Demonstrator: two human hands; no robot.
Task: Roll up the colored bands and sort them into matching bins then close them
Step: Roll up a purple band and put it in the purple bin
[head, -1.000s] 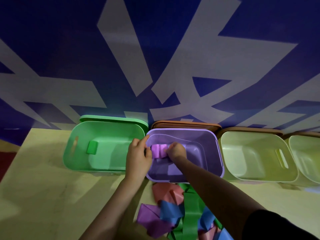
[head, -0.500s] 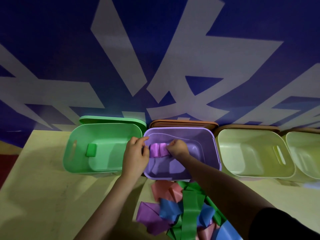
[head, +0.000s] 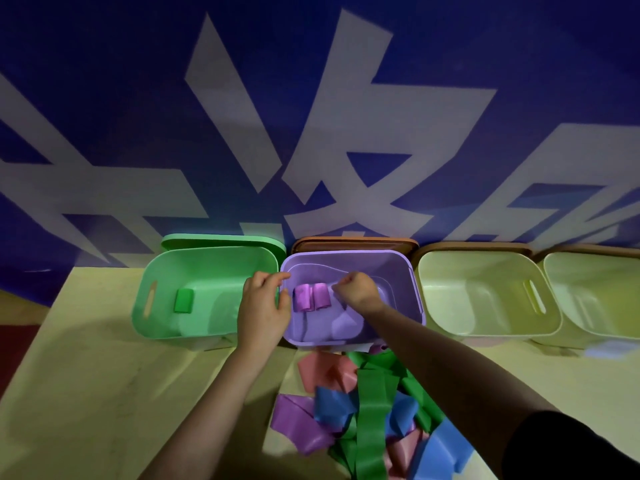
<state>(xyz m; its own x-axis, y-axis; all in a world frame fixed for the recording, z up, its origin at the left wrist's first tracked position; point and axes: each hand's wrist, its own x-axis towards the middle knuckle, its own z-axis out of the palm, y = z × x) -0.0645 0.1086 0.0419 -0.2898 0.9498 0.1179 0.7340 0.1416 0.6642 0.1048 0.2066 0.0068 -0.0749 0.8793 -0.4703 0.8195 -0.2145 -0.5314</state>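
Since a moment ago both hands have let go of the purple rolled bands, now two rolls side by side in the purple bin at frame centre. Left hand rests half-curled, empty, on its rim; right hand hovers curled, empty. Green bin holds one green roll. Loose bands lie below. Large white characters on the blue wall, unreadable.

Pale yellow table abuts a blue wall banner with large grey-white characters (partly cropped); dark red floor patch at left.
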